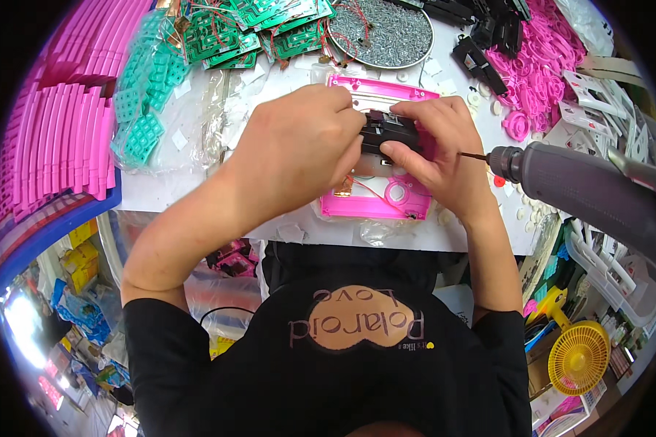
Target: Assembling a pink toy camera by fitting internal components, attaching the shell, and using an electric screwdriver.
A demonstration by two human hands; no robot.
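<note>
A black plastic module [391, 131] with a boxy top is over a pink plastic casing [372, 210] in the middle of the table. My right hand [448, 142] grips the module's right end between thumb and fingers. My left hand [306, 138] is closed at the module's left end, its fingertips hidden behind the knuckles, so what they pinch cannot be made out. Inside the casing's near part are a round ring opening [396, 193], a thin red wire and a coppery coil [344, 188]. An electric screwdriver [576, 182] points its bit toward my right wrist.
Green circuit boards [222, 40] and a round tray of screws [383, 36] lie at the back. Pink panels [62, 138] and teal keypads [142, 135] are stacked left. More black modules [479, 64], pink rings [536, 73] and white cards [594, 109] crowd the right.
</note>
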